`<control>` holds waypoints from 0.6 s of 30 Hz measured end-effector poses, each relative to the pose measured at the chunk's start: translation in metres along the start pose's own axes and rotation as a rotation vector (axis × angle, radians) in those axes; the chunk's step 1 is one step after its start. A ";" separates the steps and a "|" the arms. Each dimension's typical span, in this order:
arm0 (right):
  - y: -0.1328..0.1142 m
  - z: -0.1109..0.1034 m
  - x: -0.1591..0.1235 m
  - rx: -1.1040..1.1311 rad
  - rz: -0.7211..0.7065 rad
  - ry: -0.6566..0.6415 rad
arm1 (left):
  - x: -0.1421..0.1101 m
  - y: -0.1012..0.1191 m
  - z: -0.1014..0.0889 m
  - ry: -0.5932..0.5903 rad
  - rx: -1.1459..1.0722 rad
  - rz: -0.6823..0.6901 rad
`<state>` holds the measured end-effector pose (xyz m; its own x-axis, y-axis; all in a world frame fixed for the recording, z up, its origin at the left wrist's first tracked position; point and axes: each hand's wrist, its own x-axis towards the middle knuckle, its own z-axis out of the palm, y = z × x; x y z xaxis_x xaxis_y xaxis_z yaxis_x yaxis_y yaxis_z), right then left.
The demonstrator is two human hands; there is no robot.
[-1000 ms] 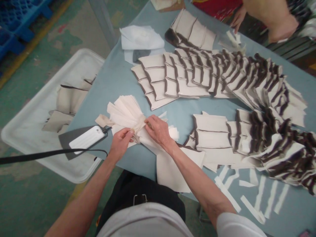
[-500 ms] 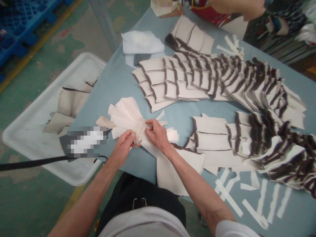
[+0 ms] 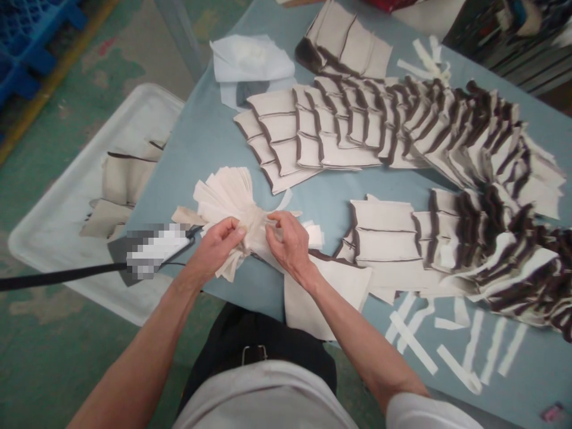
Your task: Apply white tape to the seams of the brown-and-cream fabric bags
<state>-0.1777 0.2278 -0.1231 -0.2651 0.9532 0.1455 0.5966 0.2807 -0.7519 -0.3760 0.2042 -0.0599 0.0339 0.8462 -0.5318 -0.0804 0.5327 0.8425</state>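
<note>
A fanned bundle of cream fabric strips (image 3: 226, 193) lies near the table's left front edge, gathered at its middle by a wrapped band. My left hand (image 3: 221, 241) pinches the gathered part from the left, thumb and forefinger pressed on it. On the other side, my right hand (image 3: 289, 241) has curled fingers, thumb and forefinger tips at the right part of the bundle. The fabric right at those tips is small and partly hidden. A cream fabric panel with a dark edge (image 3: 326, 292) lies under my right forearm.
Overlapping cream panels with dark edges (image 3: 339, 158) form a long row behind; another row (image 3: 386, 244) lies to the right. Loose white strips (image 3: 413, 342) are at front right. A pixelated object with a black strap (image 3: 156, 250) sits beside a white tub (image 3: 84, 173) holding fabric pieces.
My left hand has shifted up and over the gathered middle, and lower strips now spread beneath it. My right hand's fingers have loosened slightly and moved right. The other person's arm has left the view.
</note>
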 end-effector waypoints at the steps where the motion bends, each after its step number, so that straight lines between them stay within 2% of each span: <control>1: -0.003 -0.001 -0.005 -0.010 0.003 0.000 | 0.002 0.001 -0.001 -0.005 -0.006 -0.001; 7: -0.012 0.001 -0.029 -0.066 0.011 -0.102 | 0.008 0.003 -0.001 -0.002 -0.120 0.010; 13: -0.008 0.003 -0.028 -0.103 0.035 -0.224 | 0.011 0.009 0.001 0.031 -0.198 -0.026; 18: -0.018 0.000 -0.027 -0.045 0.069 -0.235 | 0.010 0.015 0.000 0.017 -0.191 -0.047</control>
<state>-0.1810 0.1968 -0.1132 -0.3886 0.9193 -0.0625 0.6513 0.2261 -0.7244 -0.3764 0.2206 -0.0527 0.0251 0.8192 -0.5729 -0.2669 0.5578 0.7859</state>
